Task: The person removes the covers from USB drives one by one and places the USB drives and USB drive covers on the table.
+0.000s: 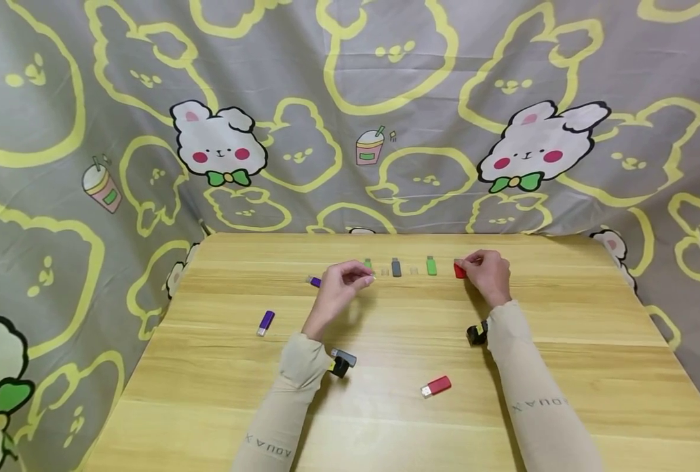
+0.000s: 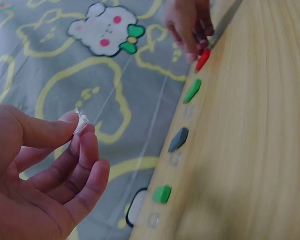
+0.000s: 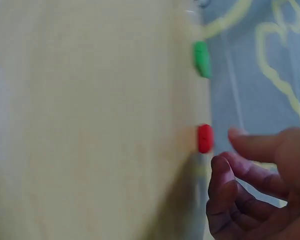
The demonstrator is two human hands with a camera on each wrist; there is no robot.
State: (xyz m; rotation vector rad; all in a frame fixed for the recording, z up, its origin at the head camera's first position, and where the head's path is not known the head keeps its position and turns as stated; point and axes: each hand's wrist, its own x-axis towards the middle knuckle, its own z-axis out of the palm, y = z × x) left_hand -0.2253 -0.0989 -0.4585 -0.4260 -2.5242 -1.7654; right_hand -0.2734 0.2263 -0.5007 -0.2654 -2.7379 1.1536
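My left hand (image 1: 339,288) pinches a small clear plastic piece (image 2: 81,122) between thumb and forefinger, held above the tabletop; it looks like a USB stick cap. My right hand (image 1: 489,275) is beside a red USB stick (image 3: 205,138) at the right end of a row. In the right wrist view its thumb and fingers are apart, with a gap to the stick. Along the row lie a green USB stick (image 1: 431,265), a dark grey one (image 1: 396,267) and another green one (image 2: 162,194), partly behind the left hand in the head view. Small clear pieces (image 1: 413,271) lie between some of them.
Nearer on the wooden table (image 1: 539,406) lie a purple USB stick (image 1: 266,323), a red one (image 1: 436,387) and a grey one (image 1: 345,357) by the left wrist. Another purple stick (image 1: 314,281) is partly behind the left hand. A patterned curtain (image 1: 303,65) hangs behind the table.
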